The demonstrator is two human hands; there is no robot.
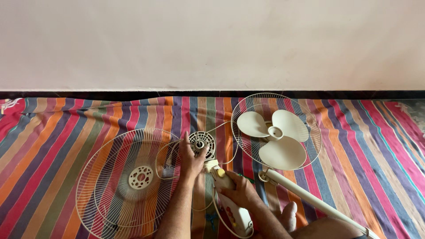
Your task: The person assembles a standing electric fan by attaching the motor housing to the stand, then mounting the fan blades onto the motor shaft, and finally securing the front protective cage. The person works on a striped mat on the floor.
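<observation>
Hands hide much of the fan motor housing.

White fan motor unit, lying flat

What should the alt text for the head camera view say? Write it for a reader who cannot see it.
A person's left hand grips a round cream fan motor housing while the right hand holds its cream neck with a yellow knob. A cream wire fan guard lies to the left, a three-bladed cream propeller in another guard to the right, on a striped multicoloured cloth.
</observation>
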